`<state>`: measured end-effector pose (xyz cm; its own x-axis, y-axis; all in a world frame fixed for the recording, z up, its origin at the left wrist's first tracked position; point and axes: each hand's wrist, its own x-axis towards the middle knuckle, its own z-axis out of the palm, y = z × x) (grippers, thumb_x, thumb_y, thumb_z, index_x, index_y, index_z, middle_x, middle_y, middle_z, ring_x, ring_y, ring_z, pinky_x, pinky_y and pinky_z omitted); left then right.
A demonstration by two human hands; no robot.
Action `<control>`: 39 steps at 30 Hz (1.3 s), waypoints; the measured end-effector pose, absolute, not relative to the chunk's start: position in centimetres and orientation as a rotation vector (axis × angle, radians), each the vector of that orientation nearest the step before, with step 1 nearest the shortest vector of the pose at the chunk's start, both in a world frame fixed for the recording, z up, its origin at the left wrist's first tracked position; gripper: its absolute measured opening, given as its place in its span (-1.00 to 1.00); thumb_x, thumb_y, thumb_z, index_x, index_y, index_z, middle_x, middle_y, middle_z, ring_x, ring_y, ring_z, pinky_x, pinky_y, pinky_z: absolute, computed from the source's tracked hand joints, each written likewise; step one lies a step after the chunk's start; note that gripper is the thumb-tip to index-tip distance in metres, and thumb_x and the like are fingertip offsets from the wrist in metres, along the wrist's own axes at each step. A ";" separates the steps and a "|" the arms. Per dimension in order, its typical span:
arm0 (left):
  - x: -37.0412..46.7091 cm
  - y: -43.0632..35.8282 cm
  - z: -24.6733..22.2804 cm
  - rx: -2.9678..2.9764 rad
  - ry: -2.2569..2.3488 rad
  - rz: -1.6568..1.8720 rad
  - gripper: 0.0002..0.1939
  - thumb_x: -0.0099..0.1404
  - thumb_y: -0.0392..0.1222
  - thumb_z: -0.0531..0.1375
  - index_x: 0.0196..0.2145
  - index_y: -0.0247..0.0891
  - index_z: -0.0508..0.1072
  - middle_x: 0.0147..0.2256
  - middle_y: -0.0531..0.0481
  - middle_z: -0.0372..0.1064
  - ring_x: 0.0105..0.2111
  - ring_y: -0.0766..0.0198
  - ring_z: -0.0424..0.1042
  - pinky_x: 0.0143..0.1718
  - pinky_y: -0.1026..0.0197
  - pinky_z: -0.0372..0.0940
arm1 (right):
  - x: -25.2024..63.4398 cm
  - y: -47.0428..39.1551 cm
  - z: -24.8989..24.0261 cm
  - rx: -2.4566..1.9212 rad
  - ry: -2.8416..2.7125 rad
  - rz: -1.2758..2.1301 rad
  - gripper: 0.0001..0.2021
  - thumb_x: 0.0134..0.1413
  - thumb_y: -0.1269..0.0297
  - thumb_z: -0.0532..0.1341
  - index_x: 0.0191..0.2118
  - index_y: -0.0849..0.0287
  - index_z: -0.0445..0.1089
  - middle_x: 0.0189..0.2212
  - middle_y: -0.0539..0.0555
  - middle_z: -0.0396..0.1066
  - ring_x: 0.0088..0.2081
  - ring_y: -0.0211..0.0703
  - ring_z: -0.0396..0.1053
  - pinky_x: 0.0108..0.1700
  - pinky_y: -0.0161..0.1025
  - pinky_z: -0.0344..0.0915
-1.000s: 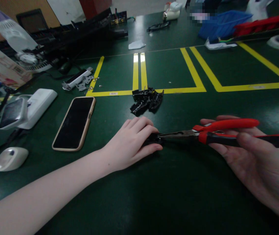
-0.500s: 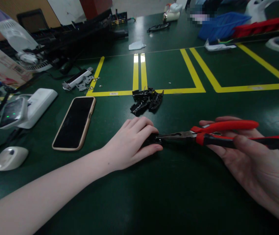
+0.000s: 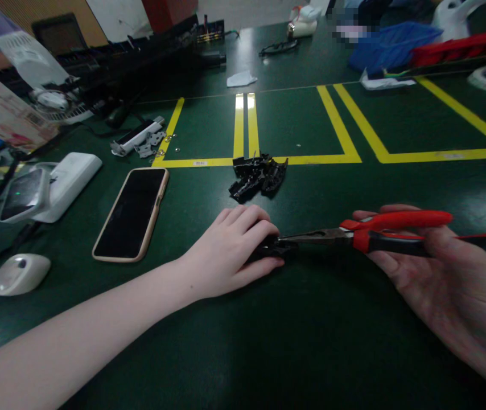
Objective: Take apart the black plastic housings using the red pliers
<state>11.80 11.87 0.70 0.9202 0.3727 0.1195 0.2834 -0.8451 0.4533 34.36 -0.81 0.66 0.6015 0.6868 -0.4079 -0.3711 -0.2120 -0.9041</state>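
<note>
My left hand [image 3: 238, 250] is closed around a small black plastic part [image 3: 274, 247] on the green table, so most of that part is hidden under my fingers. My right hand [image 3: 443, 279] grips red-and-black needle-nose pliers [image 3: 396, 230] by the handles. The long jaws point left and their tips meet the black part beside my left fingertips. Whether the tips pinch it, I cannot tell. Just beyond my left hand lies a small heap of black plastic pieces [image 3: 258, 176].
Left of my forearm are a phone in a tan case [image 3: 130, 216], a white power bank [image 3: 70, 182] and a beige mouse-shaped device [image 3: 21, 274]. Yellow tape [image 3: 209, 163] marks out rectangles on the table. Farther back are a blue bin [image 3: 396, 48] and a red tray [image 3: 465, 48].
The pliers' handles have closed somewhat and the pliers have shifted slightly right with my right hand. More of the black part shows past my left fingers. The whole view has shifted slightly.
</note>
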 end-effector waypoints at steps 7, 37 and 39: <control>11.9 11.8 0.6 2.649 0.473 0.305 -0.77 0.42 -0.10 0.17 -0.10 -0.33 0.36 -0.05 -0.11 0.34 -0.08 0.14 0.30 -0.11 0.10 0.24 | 34.8 -0.9 0.2 -1.498 -0.320 0.975 -0.35 -0.56 -0.10 0.53 -0.19 0.03 0.50 -0.04 0.15 0.50 -0.06 0.04 0.51 -0.10 -0.18 0.53; 11.9 12.1 1.0 2.288 0.586 0.243 -0.63 0.28 0.12 0.27 -0.21 -0.27 0.47 -0.32 0.08 0.46 -0.36 0.33 0.41 -0.34 0.26 0.22 | 34.5 -1.1 0.2 -1.479 -0.373 0.999 -0.41 -0.42 -0.09 0.50 -0.15 -0.02 0.51 -0.05 0.13 0.50 -0.13 -0.02 0.52 -0.13 -0.17 0.53; 11.9 12.2 1.0 2.295 0.583 0.234 -0.62 0.28 0.14 0.26 -0.21 -0.27 0.47 -0.31 0.08 0.46 -0.35 0.32 0.42 -0.34 0.26 0.22 | 34.6 -1.1 0.2 -1.485 -0.382 0.996 -0.41 -0.43 -0.10 0.50 -0.15 -0.02 0.50 -0.05 0.12 0.50 -0.11 -0.01 0.52 -0.11 -0.16 0.53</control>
<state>11.94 12.15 1.02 0.8800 0.4750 -0.0060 0.3392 -0.6196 0.7078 34.58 -1.11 0.22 0.5727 0.7400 -0.3528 -0.3137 -0.1997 -0.9283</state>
